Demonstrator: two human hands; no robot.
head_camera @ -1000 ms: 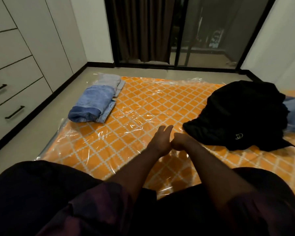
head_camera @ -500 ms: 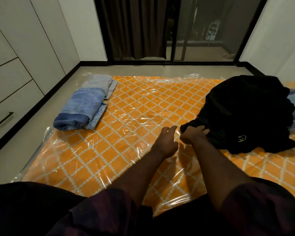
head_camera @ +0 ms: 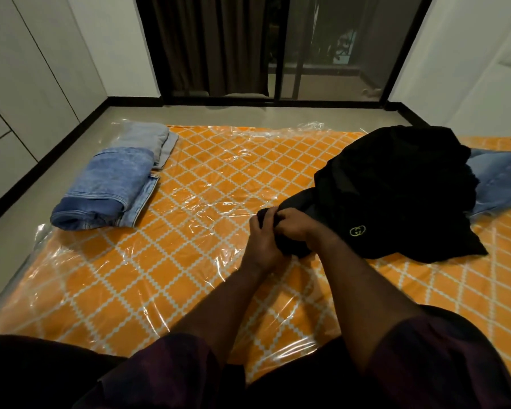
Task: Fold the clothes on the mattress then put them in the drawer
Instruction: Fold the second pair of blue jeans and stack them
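- The crumpled black fabric garment [head_camera: 396,187] lies heaped on the right half of the mattress. It has a small yellow-green ring logo [head_camera: 357,230] near its front edge. One bunched end of it reaches toward the middle of the bed.
- The left hand [head_camera: 263,246] has its fingers curled round that bunched end from the left side.
- The right hand [head_camera: 300,224] clutches the same end from the right, fingers bent into the cloth. The two hands touch each other.
- Both forearms are bare and come out of dark maroon sleeves [head_camera: 165,376] at the bottom edge.
- The orange mattress with a white diamond lattice [head_camera: 165,278] is wrapped in clear crinkled plastic film and lies on a grey floor [head_camera: 21,219].
- An unfolded light blue denim garment [head_camera: 496,178] lies at the right edge, partly under the far side of the black garment.
- A folded pair of blue denim jeans [head_camera: 106,190] sits near the mattress's far left corner, well apart from the hands.
- A folded pale grey-blue garment [head_camera: 148,138] lies just behind the jeans, touching them.
- White drawer fronts [head_camera: 3,169] line the left wall, with a strip of floor between them and the mattress.
- Beyond the mattress hang a dark brown curtain [head_camera: 213,42] and a black-framed glass sliding door [head_camera: 322,45].
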